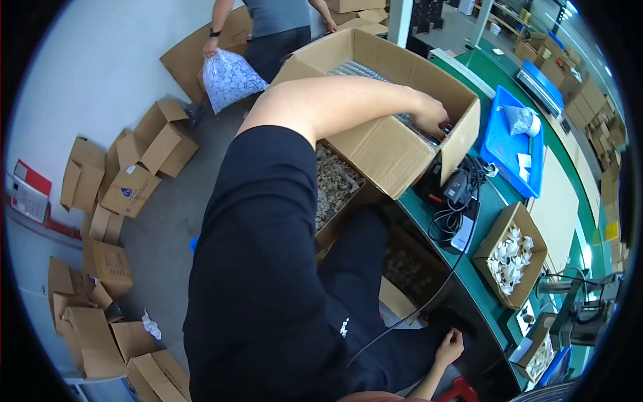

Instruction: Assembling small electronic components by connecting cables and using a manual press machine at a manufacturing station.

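My left arm stretches across an open cardboard box [382, 151] on the green bench. At the box's right end, my left hand [430, 115] reaches inside, its fingers bent down around something dark that I cannot make out. Grey, ridged contents [362, 70] show in the box beyond my forearm. Low at the right, my right hand [451, 347] rests by my leg, fingers curled in and nothing visible in them.
A black cable bundle [462, 187], a blue tray [512, 144] and a carton of white parts [512, 258] lie on the bench. Below the box stands a carton of small beige pieces [335, 184]. Several cartons [134, 187] line the left wall. Another person holds a filled bag [231, 79].
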Demonstrator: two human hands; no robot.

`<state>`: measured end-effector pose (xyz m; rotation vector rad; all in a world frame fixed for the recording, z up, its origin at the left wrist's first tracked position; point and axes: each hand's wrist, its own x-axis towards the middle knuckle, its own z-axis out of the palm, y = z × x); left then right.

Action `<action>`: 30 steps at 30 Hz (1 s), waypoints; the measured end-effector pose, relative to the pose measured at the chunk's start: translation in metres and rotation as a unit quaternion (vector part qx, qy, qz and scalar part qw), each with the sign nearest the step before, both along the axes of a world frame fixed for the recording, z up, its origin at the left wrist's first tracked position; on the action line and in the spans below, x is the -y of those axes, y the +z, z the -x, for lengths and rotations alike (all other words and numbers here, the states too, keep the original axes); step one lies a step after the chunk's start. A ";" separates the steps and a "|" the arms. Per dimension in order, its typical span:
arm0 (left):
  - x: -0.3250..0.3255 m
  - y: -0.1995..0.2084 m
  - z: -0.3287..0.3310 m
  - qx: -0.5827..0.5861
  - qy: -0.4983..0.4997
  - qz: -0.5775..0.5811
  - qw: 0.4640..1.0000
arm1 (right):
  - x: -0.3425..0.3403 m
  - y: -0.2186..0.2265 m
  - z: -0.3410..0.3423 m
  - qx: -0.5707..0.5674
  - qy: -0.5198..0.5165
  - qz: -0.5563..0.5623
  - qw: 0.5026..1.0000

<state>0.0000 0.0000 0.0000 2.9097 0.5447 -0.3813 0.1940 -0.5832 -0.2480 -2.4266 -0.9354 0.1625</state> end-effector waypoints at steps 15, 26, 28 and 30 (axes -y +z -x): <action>-0.025 -0.046 -0.021 0.112 -0.075 0.009 0.991 | -0.027 0.002 0.001 0.044 -0.034 -0.005 0.998; -0.004 -0.028 -0.007 0.147 -0.022 0.048 0.988 | -0.013 -0.002 -0.005 0.038 -0.058 0.035 0.997; 0.000 -0.027 -0.008 0.152 -0.016 0.062 0.986 | -0.011 -0.005 -0.006 0.045 -0.066 0.042 0.996; -0.002 -0.030 -0.005 0.160 -0.008 0.077 0.984 | -0.014 -0.008 -0.009 0.067 -0.049 0.017 0.996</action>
